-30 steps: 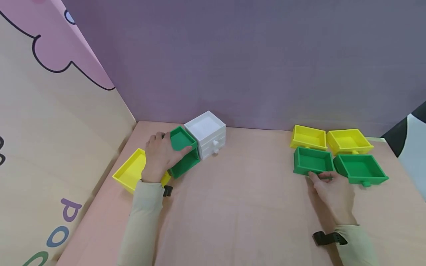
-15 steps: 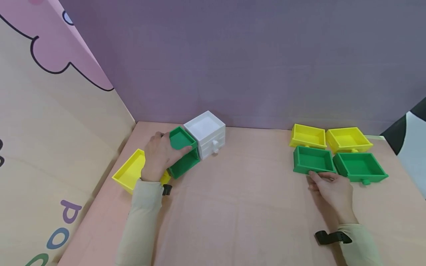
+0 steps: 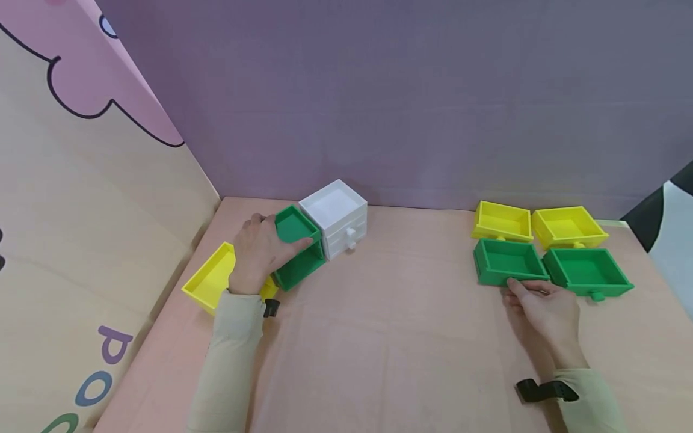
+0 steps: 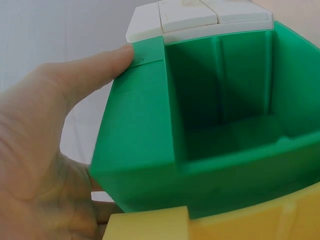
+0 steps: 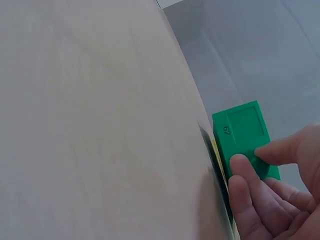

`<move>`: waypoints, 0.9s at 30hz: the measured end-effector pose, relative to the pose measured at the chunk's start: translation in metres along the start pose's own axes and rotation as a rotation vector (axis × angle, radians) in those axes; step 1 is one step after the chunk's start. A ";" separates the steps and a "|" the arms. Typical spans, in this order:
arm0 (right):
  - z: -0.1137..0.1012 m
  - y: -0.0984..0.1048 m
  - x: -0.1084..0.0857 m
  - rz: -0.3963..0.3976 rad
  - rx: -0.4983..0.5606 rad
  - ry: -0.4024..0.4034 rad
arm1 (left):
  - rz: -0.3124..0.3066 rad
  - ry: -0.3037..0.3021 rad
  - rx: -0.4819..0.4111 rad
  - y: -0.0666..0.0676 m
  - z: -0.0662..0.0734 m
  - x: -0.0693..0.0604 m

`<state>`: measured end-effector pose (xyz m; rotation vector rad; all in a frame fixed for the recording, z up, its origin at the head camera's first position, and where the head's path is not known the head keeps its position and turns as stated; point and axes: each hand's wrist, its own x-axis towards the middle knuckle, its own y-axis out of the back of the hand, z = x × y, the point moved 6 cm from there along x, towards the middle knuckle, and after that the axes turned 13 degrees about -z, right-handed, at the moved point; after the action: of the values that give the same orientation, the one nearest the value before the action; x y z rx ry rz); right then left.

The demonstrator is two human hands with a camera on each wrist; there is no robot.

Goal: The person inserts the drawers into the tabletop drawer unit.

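Observation:
At the left, my left hand (image 3: 260, 249) grips a green drawer case (image 3: 299, 264) with a recessed top and an open front. In the left wrist view, the thumb lies along the edge of the case (image 4: 135, 115); fingertips are hidden behind it. A white drawer case (image 3: 335, 213) with knobbed drawers touches its right side, and a yellow case (image 3: 212, 278) sits partly behind my wrist. Over on the right, my right hand (image 3: 549, 316) pinches the knob of a green drawer (image 3: 509, 260). The right wrist view shows thumb and fingers at the front of this drawer (image 5: 245, 125), mostly covering the knob.
Another green drawer (image 3: 587, 270) lies just right of the held one. Two yellow drawers, one left (image 3: 503, 221) and one right (image 3: 568, 227), stand behind them near the back wall (image 3: 411, 108). A pink cloth (image 3: 411, 337) covers the table; a printed panel (image 3: 97, 210) borders the left.
The green drawer in my right hand has shifted very slightly and looks a little raised, with the hand drifting right. My left hand and the green case have not visibly moved.

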<state>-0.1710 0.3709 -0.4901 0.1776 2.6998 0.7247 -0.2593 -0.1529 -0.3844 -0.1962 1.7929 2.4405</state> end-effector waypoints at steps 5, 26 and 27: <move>-0.004 -0.002 -0.001 -0.005 -0.003 0.043 | 0.014 0.012 0.020 -0.001 0.001 -0.002; -0.018 -0.033 -0.014 -0.107 0.044 0.041 | 0.047 -0.026 0.045 0.000 0.003 -0.005; -0.019 -0.034 -0.015 -0.105 0.039 0.049 | 0.043 -0.026 0.047 0.000 0.003 -0.005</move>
<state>-0.1654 0.3296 -0.4873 0.0271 2.7476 0.6533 -0.2547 -0.1502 -0.3832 -0.1224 1.8603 2.4150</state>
